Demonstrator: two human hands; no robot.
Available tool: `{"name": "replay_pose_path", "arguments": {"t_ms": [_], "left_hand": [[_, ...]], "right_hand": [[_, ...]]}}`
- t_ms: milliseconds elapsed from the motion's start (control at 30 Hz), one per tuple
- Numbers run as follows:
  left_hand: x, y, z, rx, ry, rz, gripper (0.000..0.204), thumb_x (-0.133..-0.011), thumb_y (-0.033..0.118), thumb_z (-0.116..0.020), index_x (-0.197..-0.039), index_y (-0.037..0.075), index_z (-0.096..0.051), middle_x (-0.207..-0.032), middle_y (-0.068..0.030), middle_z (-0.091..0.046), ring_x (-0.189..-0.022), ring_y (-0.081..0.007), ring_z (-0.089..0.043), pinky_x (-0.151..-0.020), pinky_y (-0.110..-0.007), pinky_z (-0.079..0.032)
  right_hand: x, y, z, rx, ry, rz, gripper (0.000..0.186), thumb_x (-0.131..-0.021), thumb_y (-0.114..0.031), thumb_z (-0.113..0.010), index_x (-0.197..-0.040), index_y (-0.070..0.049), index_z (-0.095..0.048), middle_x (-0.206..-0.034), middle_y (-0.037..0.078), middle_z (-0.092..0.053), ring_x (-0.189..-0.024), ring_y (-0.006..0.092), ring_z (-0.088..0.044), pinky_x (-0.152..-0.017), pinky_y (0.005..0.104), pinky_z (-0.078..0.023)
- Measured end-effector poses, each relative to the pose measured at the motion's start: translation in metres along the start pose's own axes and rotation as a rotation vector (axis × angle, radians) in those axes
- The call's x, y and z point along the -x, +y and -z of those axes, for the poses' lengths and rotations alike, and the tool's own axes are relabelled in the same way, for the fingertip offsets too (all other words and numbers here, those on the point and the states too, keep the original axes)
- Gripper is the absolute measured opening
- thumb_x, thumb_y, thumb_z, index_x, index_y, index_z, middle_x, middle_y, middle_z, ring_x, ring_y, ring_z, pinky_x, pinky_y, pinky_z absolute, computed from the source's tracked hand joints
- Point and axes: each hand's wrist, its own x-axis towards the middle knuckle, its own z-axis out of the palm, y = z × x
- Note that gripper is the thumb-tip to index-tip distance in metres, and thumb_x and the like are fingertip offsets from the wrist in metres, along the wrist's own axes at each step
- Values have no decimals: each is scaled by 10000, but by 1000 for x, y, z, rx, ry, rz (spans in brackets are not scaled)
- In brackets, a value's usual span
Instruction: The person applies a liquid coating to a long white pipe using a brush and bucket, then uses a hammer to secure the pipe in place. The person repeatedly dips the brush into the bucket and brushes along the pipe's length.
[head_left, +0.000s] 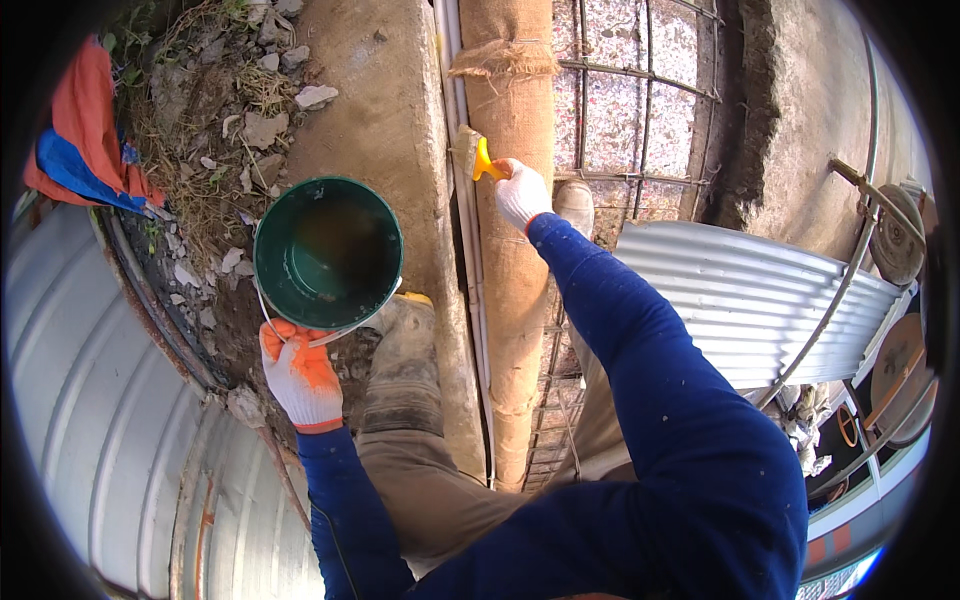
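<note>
Left gloved hand (303,375) is holding green bucket (278,250) of murky liquid (338,235), fingers clamping its bail (346,331). Right gloved hand (525,192) is pinching yellow-handled paintbrush (483,160), bristles sitting at burlap wrapping's (515,270) left edge; contact unclear.

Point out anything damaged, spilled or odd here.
The concrete edge right of the wire mesh looks damaged: its face is ragged and broken. Loose rubble lies untidily strewn beyond the green bucket. No spill shows.
</note>
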Motion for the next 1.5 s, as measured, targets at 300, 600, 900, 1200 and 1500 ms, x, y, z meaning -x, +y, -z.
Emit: {"name": "replay_pose_path", "arguments": {"t_ms": [300, 600, 900, 1200, 1500], "left_hand": [[8, 3, -13, -1, 52, -24, 199, -936, -39, -532, -1099, 68, -572, -1030, -85, -646, -921, -248, -669, -920, -447, -581], [5, -7, -6, 5, 50, 12, 206, -927, -44, -521, -1095, 65, -575, -1021, -77, -640, -900, -233, -662, -881, -428, -583], [3, -6, -16, -30, 56, 19, 213, -921, -48, -497, -1095, 54, -567, -1012, -98, -649, -881, -264, -689, -875, -469, -589], [8, -18, -43, -17, 79, 20, 236, -902, -96, -488, -1062, 68, -547, -958, -113, -642, -806, -271, -678, -839, -473, -592], [9, 25, -123, 48, 14, -27, 234, -873, -91, -499, -1027, 81, -539, -955, -89, -583, -783, -243, -620, -781, -430, -568]], "right_hand": [[52, 35, -54, 338, -399, -192, 334, -990, -245, -624, -1246, -73, -749, -1159, 268, -774, -1133, 435, -744, -1000, 505, -574], [70, 79, -71, 22, -419, 10, 450, -950, -37, -605, -1394, -28, -677, -1228, 279, -755, -1215, 407, -723, -1048, 440, -551], [76, 77, -29, 125, -243, 89, 406, -964, -56, -579, -1355, -48, -688, -1130, 293, -761, -1085, 470, -739, -947, 498, -587], [123, 54, 8, 62, -547, 47, 415, -977, -74, -635, -1390, -51, -677, -1228, 250, -763, -1199, 413, -728, -1017, 459, -568], [98, 4, 246, 140, -283, 152, 423, -931, -37, -610, -1338, -62, -723, -1213, 244, -772, -1168, 404, -743, -1021, 440, -571]]}}
